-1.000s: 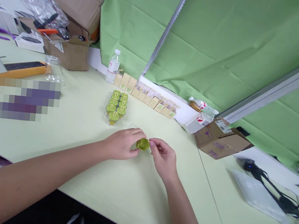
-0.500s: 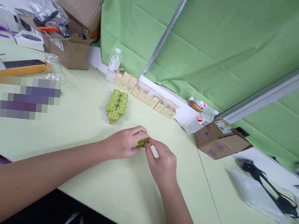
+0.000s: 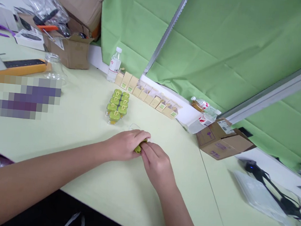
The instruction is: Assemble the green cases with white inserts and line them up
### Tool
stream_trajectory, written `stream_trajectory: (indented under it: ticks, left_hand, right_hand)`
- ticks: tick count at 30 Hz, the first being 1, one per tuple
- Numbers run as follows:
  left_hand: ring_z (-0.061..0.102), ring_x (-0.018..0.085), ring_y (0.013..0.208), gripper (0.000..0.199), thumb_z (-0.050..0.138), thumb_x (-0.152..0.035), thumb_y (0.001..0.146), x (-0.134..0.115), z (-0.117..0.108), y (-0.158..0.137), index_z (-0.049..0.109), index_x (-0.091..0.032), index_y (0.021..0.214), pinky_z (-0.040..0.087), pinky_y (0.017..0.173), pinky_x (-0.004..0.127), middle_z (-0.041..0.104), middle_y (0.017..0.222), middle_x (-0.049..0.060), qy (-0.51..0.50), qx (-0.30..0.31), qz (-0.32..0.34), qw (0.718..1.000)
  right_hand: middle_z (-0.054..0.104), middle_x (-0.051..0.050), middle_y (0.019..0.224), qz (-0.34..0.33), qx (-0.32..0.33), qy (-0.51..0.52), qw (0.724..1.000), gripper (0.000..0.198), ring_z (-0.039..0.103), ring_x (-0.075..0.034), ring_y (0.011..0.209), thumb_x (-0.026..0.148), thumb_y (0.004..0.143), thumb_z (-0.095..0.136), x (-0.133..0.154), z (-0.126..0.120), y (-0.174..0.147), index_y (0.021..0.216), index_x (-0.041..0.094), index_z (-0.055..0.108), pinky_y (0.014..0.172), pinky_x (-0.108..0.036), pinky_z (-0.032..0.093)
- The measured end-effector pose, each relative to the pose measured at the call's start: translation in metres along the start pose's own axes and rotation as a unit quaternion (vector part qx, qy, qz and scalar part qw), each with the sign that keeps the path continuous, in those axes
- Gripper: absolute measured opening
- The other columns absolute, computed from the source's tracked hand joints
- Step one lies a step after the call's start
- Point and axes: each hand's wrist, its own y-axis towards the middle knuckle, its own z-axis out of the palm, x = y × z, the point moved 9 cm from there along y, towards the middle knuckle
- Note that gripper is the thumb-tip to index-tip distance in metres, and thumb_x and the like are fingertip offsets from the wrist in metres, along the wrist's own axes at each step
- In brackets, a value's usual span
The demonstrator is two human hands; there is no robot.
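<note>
Fingers of L hand (image 3: 126, 144) closed round green lid (image 3: 137, 149), R hand (image 3: 158, 167) pinched at its edge: two-handed lid-working, I'd judge, next needing steady L hold.

Small curved green plastic piece (image 3: 137, 149), 6 o'clock, looked smooth; broad green cloth sheet (image 3: 203, 29), 1 o'clock, was matt and creased.

Both forearms (image 3: 68, 165) are slim and bare, smooth in outline, narrowing evenly to slender, bare wrists (image 3: 106, 151).
</note>
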Motion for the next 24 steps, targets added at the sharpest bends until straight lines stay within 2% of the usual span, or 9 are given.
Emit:
stream_trajectory:
  ticks: [5, 12, 14, 17, 21, 24]
  left_hand:
    - [0.059, 0.022, 0.095, 0.037, 0.064, -0.018, 0.078, -0.007, -0.002, 0.001, 0.052, -0.019, 0.113, 0.049, 0.081, 0.033, 0.062, 0.102, 0.005, 0.015, 0.018, 0.026, 0.999]
    - [0.059, 0.024, 0.107, 0.049, 0.064, -0.019, 0.083, -0.006, 0.004, -0.003, 0.048, -0.017, 0.129, 0.049, 0.089, 0.036, 0.063, 0.118, 0.01, 0.011, 0.06, 0.066, 0.996]
    - [0.062, 0.024, 0.1, 0.041, 0.066, -0.027, 0.085, -0.002, 0.005, -0.003, 0.053, -0.016, 0.123, 0.048, 0.087, 0.036, 0.066, 0.11, 0.009, 0.037, 0.059, 0.072, 0.995]
    - [0.063, 0.021, 0.082, 0.026, 0.068, -0.037, 0.086, 0.003, 0.004, -0.002, 0.059, -0.017, 0.101, 0.046, 0.076, 0.035, 0.067, 0.087, 0.003, 0.083, 0.05, 0.072, 0.993]
    - [0.059, 0.019, 0.073, 0.024, 0.07, -0.035, 0.081, 0.005, -0.007, 0.001, 0.055, -0.018, 0.088, 0.041, 0.066, 0.032, 0.062, 0.076, 0.0, 0.124, 0.014, 0.047, 0.991]
    - [0.057, 0.019, 0.077, 0.021, 0.068, -0.032, 0.082, 0.003, -0.014, 0.003, 0.054, -0.018, 0.088, 0.041, 0.068, 0.031, 0.061, 0.08, 0.001, 0.126, -0.009, 0.04, 0.991]
  right_hand:
    - [0.069, -0.013, 0.106, -0.047, 0.016, -0.009, 0.999, 0.027, 0.063, -0.023, 0.101, 0.005, 0.096, 0.046, 0.009, 0.005, -0.003, 0.116, 0.013, 0.064, 0.096, -0.038, 0.054]
    - [0.07, -0.013, 0.103, -0.05, 0.024, -0.032, 0.998, 0.026, 0.063, -0.023, 0.099, 0.003, 0.095, 0.046, 0.005, 0.007, -0.004, 0.111, 0.011, 0.066, 0.096, -0.039, 0.054]
    - [0.071, -0.012, 0.103, -0.059, 0.02, -0.034, 0.997, 0.025, 0.064, -0.023, 0.099, 0.003, 0.094, 0.048, 0.008, 0.005, -0.003, 0.111, 0.012, 0.066, 0.095, -0.039, 0.054]
    - [0.073, -0.009, 0.103, -0.065, -0.002, -0.047, 0.997, 0.024, 0.065, -0.023, 0.095, 0.004, 0.093, 0.053, 0.012, 0.001, -0.002, 0.111, 0.014, 0.065, 0.089, -0.04, 0.055]
    - [0.076, -0.007, 0.096, -0.027, -0.041, -0.032, 0.998, 0.022, 0.067, -0.021, 0.08, 0.008, 0.091, 0.058, 0.009, -0.004, -0.002, 0.109, 0.018, 0.066, 0.074, -0.036, 0.055]
    - [0.074, -0.004, 0.083, 0.055, -0.089, 0.032, 0.994, 0.014, 0.064, -0.017, 0.068, 0.014, 0.091, 0.061, -0.004, -0.006, -0.004, 0.102, 0.02, 0.068, 0.061, -0.031, 0.053]
